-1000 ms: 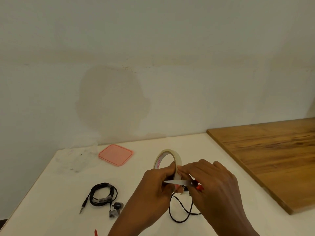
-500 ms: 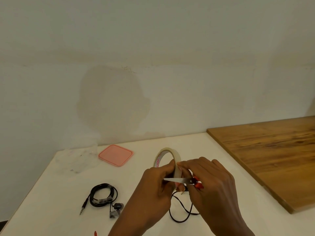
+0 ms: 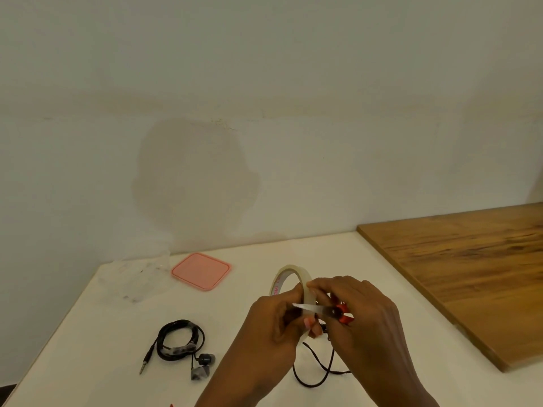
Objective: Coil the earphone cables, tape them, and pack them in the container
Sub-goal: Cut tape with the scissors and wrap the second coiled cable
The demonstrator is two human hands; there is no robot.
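Left hand (image 3: 273, 321) grips the tape roll (image 3: 283, 274) upright; right hand (image 3: 370, 324) holds red-handled scissors (image 3: 320, 310), blades across the roll. Best bet, prob. — pull the strip taut, snip clean. Loose cable (image 3: 311, 374) lies below the hands — taped coil (image 3: 179, 340) at left, container (image 3: 138, 277) beyond.

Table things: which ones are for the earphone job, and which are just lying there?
For the job: tape roll in the left hand, scissors in the right hand, coiled earphones, loose black cable, clear container, pink lid.
Just lying about: wooden board.
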